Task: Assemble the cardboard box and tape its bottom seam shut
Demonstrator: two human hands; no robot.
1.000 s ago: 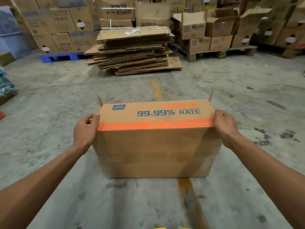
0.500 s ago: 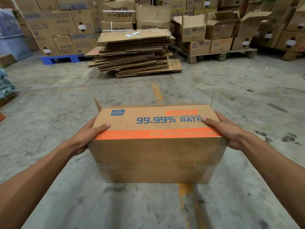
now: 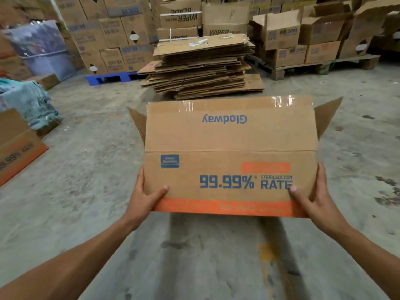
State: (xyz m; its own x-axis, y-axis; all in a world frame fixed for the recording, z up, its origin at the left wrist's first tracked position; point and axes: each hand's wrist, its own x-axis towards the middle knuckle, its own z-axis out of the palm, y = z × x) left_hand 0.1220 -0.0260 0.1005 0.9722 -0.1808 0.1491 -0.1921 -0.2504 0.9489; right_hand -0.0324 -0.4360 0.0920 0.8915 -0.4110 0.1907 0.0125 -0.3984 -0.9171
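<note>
I hold a brown cardboard box (image 3: pixel 229 137) off the floor in front of me, tipped so its printed side with "99.99% STERILIZATION RATE" and an orange band faces up at me. A long flap with "Glodway" printed upside down stands beyond that side, with shiny clear tape along its far edge. Two small flaps stick out at the far left and right corners. My left hand (image 3: pixel 144 200) grips the box's near left corner, thumb on the printed face. My right hand (image 3: pixel 312 197) grips the near right corner the same way.
A stack of flattened cartons (image 3: pixel 201 68) lies on the concrete floor straight ahead. Behind it stand piled boxes on a blue pallet (image 3: pixel 108 77) and a wooden pallet (image 3: pixel 313 66). Another printed box (image 3: pixel 17 146) sits at the left edge, beside a bluish wrapped bundle (image 3: pixel 26 100).
The box has come up off the floor and tipped toward me, so the taped flap now shows. Both hands slid from the box's ends to its near corners.
</note>
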